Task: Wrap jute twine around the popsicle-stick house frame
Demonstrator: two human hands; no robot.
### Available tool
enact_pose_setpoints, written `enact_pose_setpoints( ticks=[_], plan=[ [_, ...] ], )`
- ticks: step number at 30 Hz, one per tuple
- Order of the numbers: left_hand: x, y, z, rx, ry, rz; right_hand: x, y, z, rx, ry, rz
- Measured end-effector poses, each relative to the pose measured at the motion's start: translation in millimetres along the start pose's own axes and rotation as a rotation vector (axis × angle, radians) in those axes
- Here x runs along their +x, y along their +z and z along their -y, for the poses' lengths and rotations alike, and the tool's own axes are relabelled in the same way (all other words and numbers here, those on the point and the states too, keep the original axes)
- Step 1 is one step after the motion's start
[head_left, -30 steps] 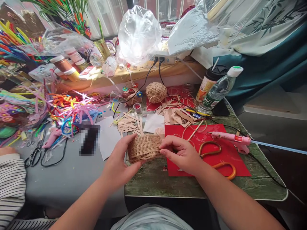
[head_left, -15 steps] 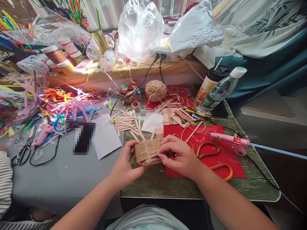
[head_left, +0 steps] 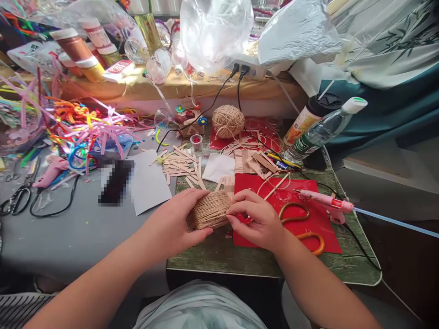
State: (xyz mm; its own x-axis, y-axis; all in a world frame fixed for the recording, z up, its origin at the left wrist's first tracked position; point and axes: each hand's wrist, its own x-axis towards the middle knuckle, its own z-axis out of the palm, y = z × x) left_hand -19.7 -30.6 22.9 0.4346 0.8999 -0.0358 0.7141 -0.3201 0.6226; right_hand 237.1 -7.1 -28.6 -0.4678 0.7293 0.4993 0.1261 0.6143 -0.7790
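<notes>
A small block-like form wrapped in twine (head_left: 210, 211) is held in front of me, slightly tilted, above the table's front part. My left hand (head_left: 176, 219) closes around its left end, thumb along the lower edge and fingers over the far side. At its right end, my right hand (head_left: 257, 221) pinches the twine between thumb and forefinger; the exact strand is hidden by the fingertips. Beneath the right hand lies a red sheet (head_left: 322, 221). Orange-handled scissors (head_left: 321, 243) rest on it beside the right wrist, their blades out of sight.
A pink glue gun (head_left: 324, 199) with a long glue stick lies right. Behind are craft sticks (head_left: 178, 164), a twine ball (head_left: 228, 121), a water bottle (head_left: 315, 132) and a lidded cup (head_left: 307, 116). Black cords cross the table. Pipe cleaners (head_left: 103, 132) pile up left.
My view has shifted a little. The wrapped form has turned slightly, and my left hand now covers more of its left end. My right hand keeps pinching at the right end.
</notes>
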Motion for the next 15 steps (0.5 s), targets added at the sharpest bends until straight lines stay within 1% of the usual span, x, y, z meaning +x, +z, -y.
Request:
enact_pose_setpoints(
  ticks=[5,9,15],
  plan=[
    [-4.5,-1.6,1.7,0.029,0.014,0.014,2.7,-0.9,-2.6,0.028,-0.006,0.016],
    [-3.9,-0.7,-6.6,0.079,0.013,0.043,0.3,4.2,-5.5,0.036,0.01,0.016],
    [7.5,-1.1,-18.1,0.12,0.003,0.024,-1.3,12.1,-6.8,0.057,0.037,0.019]
  ],
)
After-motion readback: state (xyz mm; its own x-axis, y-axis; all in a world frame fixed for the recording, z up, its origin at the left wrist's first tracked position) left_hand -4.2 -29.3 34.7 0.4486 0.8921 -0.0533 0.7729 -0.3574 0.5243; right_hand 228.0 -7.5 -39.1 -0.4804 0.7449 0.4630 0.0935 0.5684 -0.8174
